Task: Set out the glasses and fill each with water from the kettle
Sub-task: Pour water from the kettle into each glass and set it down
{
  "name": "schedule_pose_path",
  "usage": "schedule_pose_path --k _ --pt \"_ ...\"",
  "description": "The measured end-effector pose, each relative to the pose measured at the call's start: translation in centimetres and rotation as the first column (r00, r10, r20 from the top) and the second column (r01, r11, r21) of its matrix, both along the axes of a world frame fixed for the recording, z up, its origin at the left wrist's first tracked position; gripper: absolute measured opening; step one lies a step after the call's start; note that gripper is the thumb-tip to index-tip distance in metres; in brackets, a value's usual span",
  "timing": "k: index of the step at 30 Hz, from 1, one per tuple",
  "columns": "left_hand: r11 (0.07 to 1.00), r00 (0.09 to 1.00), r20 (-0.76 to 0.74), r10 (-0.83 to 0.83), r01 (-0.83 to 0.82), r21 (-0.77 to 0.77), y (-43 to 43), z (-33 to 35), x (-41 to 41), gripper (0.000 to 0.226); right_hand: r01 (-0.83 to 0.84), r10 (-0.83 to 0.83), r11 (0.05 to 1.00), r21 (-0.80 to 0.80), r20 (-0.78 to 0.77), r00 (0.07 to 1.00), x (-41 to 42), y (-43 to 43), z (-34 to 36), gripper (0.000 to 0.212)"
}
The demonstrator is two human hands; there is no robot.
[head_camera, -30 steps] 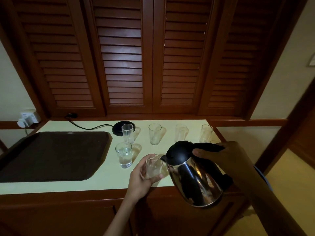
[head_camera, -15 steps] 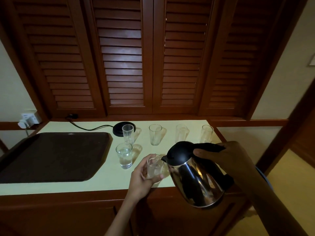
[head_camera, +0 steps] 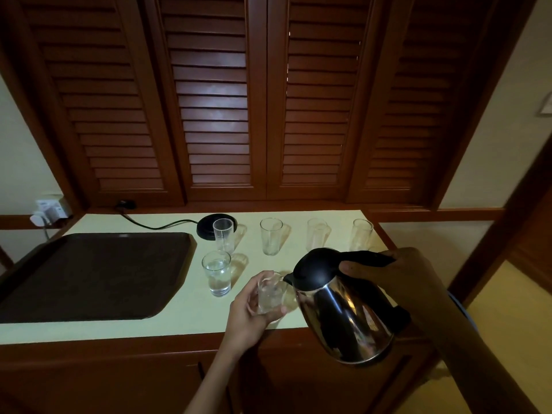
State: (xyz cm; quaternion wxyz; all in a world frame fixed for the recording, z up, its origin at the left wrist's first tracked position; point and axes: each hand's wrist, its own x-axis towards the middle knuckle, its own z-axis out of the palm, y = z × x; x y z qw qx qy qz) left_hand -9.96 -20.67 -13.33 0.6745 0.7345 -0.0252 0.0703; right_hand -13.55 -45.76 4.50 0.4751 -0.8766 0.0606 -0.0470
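Observation:
My right hand (head_camera: 397, 282) grips the black handle of a steel kettle (head_camera: 343, 309), tilted with its spout over a clear glass (head_camera: 270, 294). My left hand (head_camera: 248, 315) is wrapped around that glass near the counter's front edge. To its left stands a glass with water in it (head_camera: 217, 276). Behind, several empty-looking glasses stand in a row, from one by the kettle base (head_camera: 223, 239) through the middle (head_camera: 271, 240) to the far right (head_camera: 361, 238).
A dark tray (head_camera: 89, 276) lies on the left of the pale counter (head_camera: 185, 312). The black kettle base (head_camera: 206, 230) with its cord sits at the back. Louvred wooden doors rise behind. The counter ends just right of the kettle.
Almost nothing has moved; the kettle stays tilted at the held glass and both hands keep their grip.

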Motion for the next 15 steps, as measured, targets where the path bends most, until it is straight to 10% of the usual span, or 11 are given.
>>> schedule_pose_path --k 15 --pt "1.000 1.000 0.010 0.000 0.000 0.000 -0.08 -0.09 0.13 0.073 0.027 -0.027 1.000 0.014 0.018 0.999 0.37 -0.36 -0.68 0.040"
